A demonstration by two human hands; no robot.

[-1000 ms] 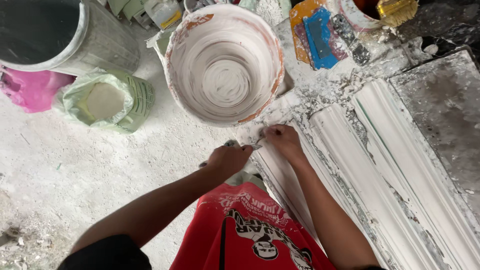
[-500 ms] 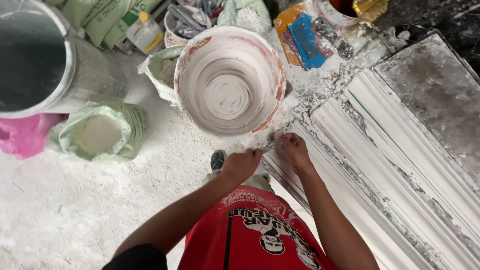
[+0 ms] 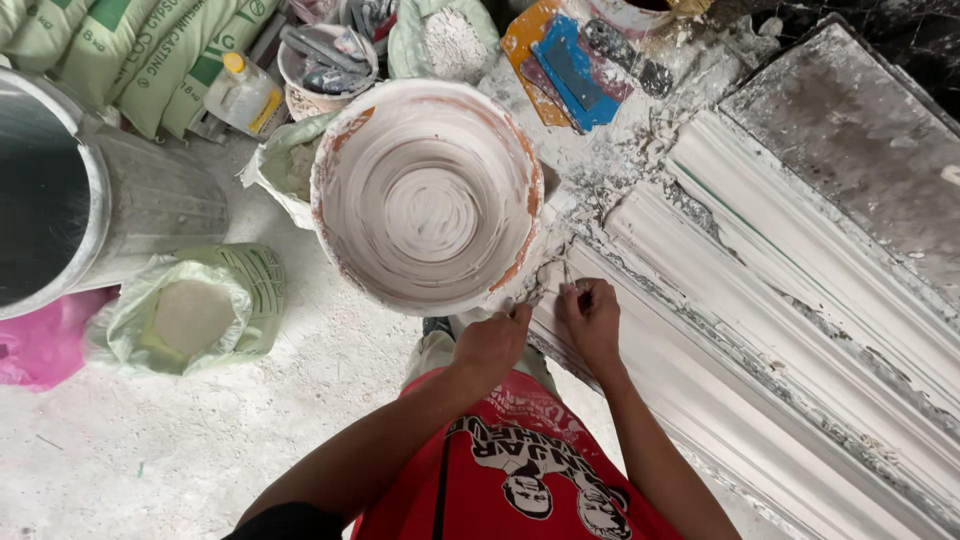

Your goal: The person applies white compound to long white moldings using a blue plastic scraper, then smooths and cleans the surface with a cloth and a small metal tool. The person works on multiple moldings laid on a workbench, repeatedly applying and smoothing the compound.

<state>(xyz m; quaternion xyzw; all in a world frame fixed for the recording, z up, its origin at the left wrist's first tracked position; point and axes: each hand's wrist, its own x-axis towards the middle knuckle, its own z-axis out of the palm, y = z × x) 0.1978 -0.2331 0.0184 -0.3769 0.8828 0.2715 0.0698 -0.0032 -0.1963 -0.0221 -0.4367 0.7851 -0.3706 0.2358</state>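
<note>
Left of the plaster bucket (image 3: 428, 195), a metal drum (image 3: 60, 200) stands on the dusty floor, with a pink bag (image 3: 40, 345) below it and an open green sack of white powder (image 3: 190, 315) between the drum and the bucket. Behind the bucket lie green sacks (image 3: 110, 50), a small clear bottle (image 3: 243, 95) and a tub of tools (image 3: 325, 60).

The bucket is round, smeared white inside, with orange showing on its rim. Just below its rim, the left hand (image 3: 490, 345) is closed in a loose fist and pinches a thin strip of plaster fibre (image 3: 540, 285) that runs up toward the bucket wall. The right hand (image 3: 592, 320) is just beside it, fingers bent on the same fibre; I cannot tell how tightly it grips. The fibre lies above both hands, at the near end of the white cornice mould (image 3: 760, 330).

Right of the bucket, this long mould stretches away diagonally. Behind it lie 2 scrapers, orange and blue (image 3: 560, 60).
</note>
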